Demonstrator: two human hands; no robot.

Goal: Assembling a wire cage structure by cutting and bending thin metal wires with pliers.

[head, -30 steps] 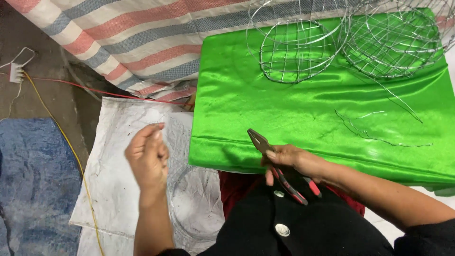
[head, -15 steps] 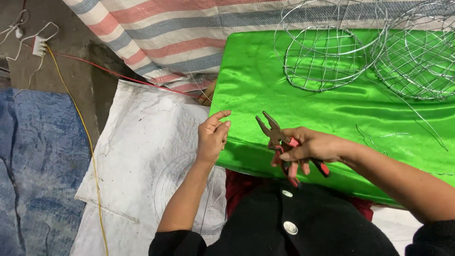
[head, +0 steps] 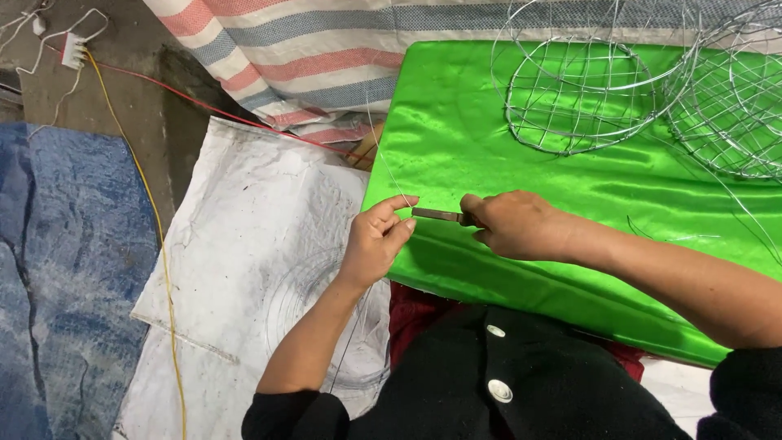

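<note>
Gripping a pair of dark metal pliers [head: 440, 215], the right hand [head: 517, 226] is wrapped tight around the handles, so only the nose of the tool shows, pointing left. The left hand [head: 376, 242] meets that nose with thumb and forefinger pinched together on a thin silver wire [head: 383, 159], which rises from the fingers toward the striped cloth; whether the plier nose is already shut on the wire cannot be told. Both hands work at the left edge of the bright green satin-covered surface [head: 489, 122].

Progress, as judged: at least 2 round wire-mesh frames [head: 582, 102] lie finished or partly built at the far side of the green surface, and loose wire strands [head: 676, 238] lie near the right forearm; the strand in hand appears unbent and unattached.

Surroundings: a white sack sheet [head: 252, 236] covers the floor left of the hands, with a yellow cable [head: 155, 236] and a red cable [head: 204, 106] crossing nearby. Nothing lies between the hands.
</note>
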